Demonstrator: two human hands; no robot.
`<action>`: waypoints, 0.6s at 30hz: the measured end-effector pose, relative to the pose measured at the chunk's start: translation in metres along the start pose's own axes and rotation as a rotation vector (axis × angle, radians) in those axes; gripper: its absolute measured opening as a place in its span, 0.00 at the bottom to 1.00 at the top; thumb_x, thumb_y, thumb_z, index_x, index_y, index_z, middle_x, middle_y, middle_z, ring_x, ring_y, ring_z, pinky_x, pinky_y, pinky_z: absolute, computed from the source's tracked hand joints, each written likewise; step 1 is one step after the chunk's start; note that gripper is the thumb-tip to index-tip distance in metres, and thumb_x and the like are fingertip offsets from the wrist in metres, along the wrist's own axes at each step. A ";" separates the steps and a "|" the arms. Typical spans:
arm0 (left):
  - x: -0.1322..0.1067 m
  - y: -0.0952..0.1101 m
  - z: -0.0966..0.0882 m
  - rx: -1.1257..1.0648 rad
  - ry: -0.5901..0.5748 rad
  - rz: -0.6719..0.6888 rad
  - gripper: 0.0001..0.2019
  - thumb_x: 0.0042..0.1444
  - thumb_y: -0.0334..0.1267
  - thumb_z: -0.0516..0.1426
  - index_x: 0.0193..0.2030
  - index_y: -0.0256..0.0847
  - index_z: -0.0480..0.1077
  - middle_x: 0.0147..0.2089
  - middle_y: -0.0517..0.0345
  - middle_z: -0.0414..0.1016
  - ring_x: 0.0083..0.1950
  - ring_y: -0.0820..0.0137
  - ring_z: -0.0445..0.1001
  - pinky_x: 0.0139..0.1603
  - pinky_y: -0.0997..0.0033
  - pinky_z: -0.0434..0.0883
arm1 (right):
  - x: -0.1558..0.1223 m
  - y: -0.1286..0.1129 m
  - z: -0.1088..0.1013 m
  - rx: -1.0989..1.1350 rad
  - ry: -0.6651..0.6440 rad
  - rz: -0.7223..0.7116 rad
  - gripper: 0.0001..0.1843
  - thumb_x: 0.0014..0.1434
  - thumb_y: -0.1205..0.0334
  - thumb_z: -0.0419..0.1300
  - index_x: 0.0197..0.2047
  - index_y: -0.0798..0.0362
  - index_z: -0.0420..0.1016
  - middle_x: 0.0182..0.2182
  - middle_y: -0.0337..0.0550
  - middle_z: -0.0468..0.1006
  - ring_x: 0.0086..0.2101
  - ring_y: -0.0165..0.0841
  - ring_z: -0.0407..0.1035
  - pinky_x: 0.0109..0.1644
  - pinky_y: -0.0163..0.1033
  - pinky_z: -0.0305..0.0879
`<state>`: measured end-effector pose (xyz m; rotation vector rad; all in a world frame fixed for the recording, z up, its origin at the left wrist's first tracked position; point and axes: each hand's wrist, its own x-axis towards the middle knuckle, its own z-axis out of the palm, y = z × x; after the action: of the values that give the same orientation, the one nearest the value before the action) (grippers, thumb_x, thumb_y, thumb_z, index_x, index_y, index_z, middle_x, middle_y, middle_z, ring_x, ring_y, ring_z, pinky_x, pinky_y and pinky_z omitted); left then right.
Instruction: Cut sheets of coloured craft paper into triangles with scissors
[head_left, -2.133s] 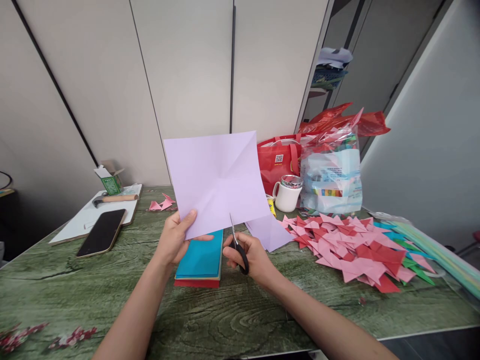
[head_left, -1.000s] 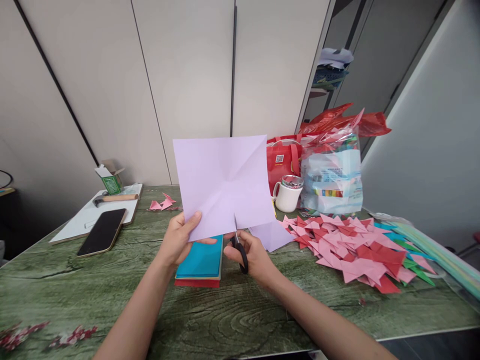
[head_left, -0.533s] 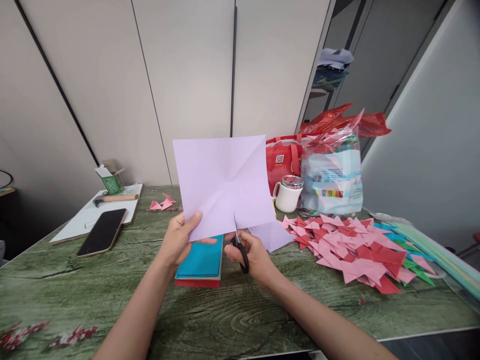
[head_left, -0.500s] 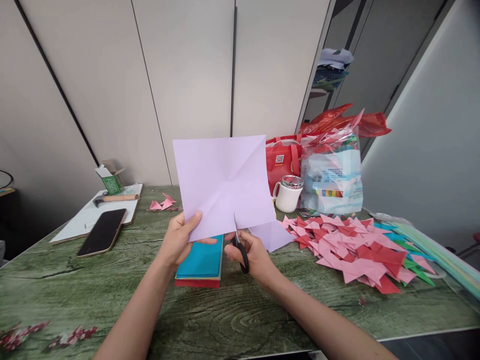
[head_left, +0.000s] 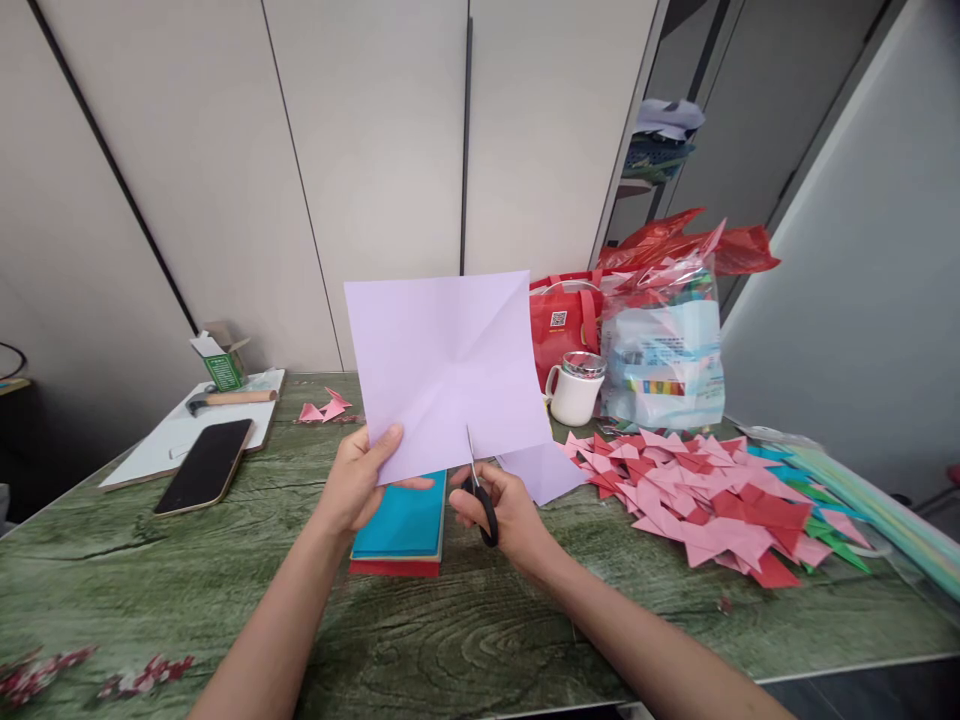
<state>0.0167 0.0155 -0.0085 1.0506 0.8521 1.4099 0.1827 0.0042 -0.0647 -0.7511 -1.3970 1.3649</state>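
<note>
A creased sheet of light purple paper [head_left: 450,370] is held up over the table by its lower left corner, pinched between the thumb and fingers of my left hand [head_left: 367,475]. My right hand [head_left: 506,505] is closed round the black handles of a pair of scissors [head_left: 486,508]. The blades point upward at the sheet's lower edge, right of its middle, and one blade shows in front of the paper. Below the sheet lies a stack of coloured paper [head_left: 397,525], blue on top and red at the bottom. Another purple sheet [head_left: 547,472] rests on the table behind my right hand.
Pink and red folded paper pieces [head_left: 697,490] are heaped at the right. Behind them stand a white mug [head_left: 576,395], a red bag [head_left: 566,330] and a clear plastic bag [head_left: 664,360]. A phone [head_left: 206,467], a hammer [head_left: 232,398] and a small green box [head_left: 223,368] are at the left.
Almost nothing differs. Both hands, the purple sheet and the scissors keep their places, with only a very slight shift of the view.
</note>
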 end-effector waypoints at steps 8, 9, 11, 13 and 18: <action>0.000 0.000 0.000 0.001 -0.001 0.001 0.14 0.43 0.37 0.62 0.37 0.32 0.71 0.34 0.53 0.76 0.31 0.65 0.75 0.23 0.62 0.78 | 0.001 0.001 0.000 0.006 0.006 -0.005 0.14 0.47 0.54 0.62 0.32 0.55 0.66 0.16 0.31 0.64 0.18 0.24 0.57 0.22 0.31 0.51; 0.000 0.000 0.001 0.000 -0.002 0.001 0.14 0.43 0.37 0.62 0.37 0.32 0.71 0.34 0.53 0.76 0.31 0.65 0.75 0.23 0.62 0.78 | 0.001 0.001 0.000 0.001 0.009 -0.003 0.14 0.47 0.54 0.62 0.32 0.55 0.66 0.16 0.31 0.64 0.18 0.24 0.57 0.22 0.30 0.51; 0.000 0.000 0.001 0.000 0.000 0.000 0.14 0.43 0.37 0.62 0.37 0.32 0.71 0.34 0.53 0.76 0.31 0.65 0.75 0.23 0.62 0.78 | 0.000 0.001 0.000 -0.007 0.012 0.003 0.14 0.47 0.54 0.62 0.32 0.55 0.66 0.15 0.31 0.64 0.18 0.24 0.57 0.22 0.30 0.51; 0.000 0.000 0.001 0.004 0.007 0.000 0.15 0.42 0.37 0.62 0.37 0.32 0.71 0.35 0.52 0.76 0.31 0.65 0.75 0.23 0.62 0.78 | 0.000 0.000 0.000 -0.012 0.012 0.005 0.15 0.47 0.54 0.62 0.32 0.55 0.66 0.15 0.31 0.64 0.18 0.24 0.57 0.22 0.30 0.51; 0.000 0.000 0.001 -0.002 0.002 -0.002 0.15 0.42 0.37 0.62 0.38 0.32 0.71 0.35 0.52 0.76 0.31 0.65 0.75 0.23 0.62 0.78 | 0.001 -0.001 0.000 -0.036 0.029 0.011 0.15 0.46 0.53 0.62 0.32 0.56 0.67 0.14 0.31 0.64 0.17 0.24 0.57 0.22 0.30 0.51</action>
<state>0.0177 0.0156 -0.0082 1.0460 0.8528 1.4102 0.1822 0.0045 -0.0638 -0.8002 -1.4003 1.3352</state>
